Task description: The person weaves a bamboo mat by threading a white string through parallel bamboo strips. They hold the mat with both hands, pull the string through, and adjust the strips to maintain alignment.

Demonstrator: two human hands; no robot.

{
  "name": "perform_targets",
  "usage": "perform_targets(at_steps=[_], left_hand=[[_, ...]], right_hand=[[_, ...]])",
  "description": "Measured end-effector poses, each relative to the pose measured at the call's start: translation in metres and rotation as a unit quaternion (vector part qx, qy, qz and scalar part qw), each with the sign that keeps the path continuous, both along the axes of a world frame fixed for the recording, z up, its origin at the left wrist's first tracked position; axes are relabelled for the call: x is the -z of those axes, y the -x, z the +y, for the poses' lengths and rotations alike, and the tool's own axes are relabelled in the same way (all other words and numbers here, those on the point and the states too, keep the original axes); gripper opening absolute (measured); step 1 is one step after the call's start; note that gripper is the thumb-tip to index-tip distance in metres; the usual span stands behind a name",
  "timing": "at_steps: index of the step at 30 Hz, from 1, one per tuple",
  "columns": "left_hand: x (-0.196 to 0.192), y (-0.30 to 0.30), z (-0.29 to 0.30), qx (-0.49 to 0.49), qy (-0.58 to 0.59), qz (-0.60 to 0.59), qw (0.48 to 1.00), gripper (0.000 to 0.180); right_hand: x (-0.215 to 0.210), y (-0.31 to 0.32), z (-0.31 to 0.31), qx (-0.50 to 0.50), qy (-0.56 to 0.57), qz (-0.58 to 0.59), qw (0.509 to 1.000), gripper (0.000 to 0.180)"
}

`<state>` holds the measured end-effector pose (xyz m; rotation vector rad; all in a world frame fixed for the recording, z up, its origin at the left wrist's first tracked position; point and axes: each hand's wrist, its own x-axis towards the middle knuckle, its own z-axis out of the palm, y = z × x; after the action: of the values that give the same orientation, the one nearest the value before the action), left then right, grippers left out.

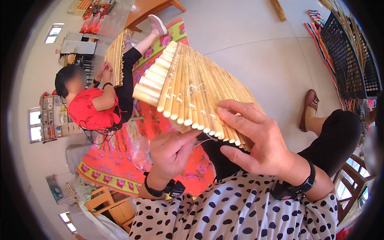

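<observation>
A mat of straw-coloured reed stalks (212, 92), stitched side by side with white thread, slants up and away from me above my lap. Its near edge shows a row of round cut ends, and its far-left end is a thicker, paler layer. My right hand (260, 140) grips the near-right edge, fingers spread on top and thumb below. Just under the near edge, my left hand (172, 152) is closed in a pinch. A loose thin thread (206, 140) runs from its fingertips towards the stalk ends; the fingertips are partly hidden.
At the left a person in a red top (94, 106) sits with a similar reed mat (117, 58). A red floral cloth (116, 156) covers the floor below. A black plastic crate (344, 56) holding long stalks stands at the right, and a wooden table (150, 12) at the top.
</observation>
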<state>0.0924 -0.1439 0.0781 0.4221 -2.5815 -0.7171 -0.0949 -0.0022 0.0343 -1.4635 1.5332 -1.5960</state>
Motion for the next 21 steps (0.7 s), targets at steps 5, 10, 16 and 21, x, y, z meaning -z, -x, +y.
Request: perform_targets(at_steps=[5, 10, 16, 21], left_hand=[[0.0, -0.007, 0.006, -0.043, -0.022, -0.03, 0.998, 0.01], [0.001, -0.005, 0.008, -0.07, -0.052, -0.014, 0.996, 0.012], [0.001, -0.006, 0.011, -0.102, -0.063, -0.04, 0.992, 0.011], [-0.002, -0.002, 0.015, -0.128, -0.049, -0.06, 0.989, 0.007]], right_hand=[[0.008, -0.005, 0.001, -0.036, -0.005, -0.041, 0.998, 0.069], [0.006, -0.006, -0.005, -0.031, 0.007, -0.057, 0.998, 0.073], [0.013, -0.002, -0.011, -0.054, 0.01, -0.074, 0.996, 0.075], [0.013, 0.0, -0.011, -0.053, 0.013, -0.079, 0.995, 0.073]])
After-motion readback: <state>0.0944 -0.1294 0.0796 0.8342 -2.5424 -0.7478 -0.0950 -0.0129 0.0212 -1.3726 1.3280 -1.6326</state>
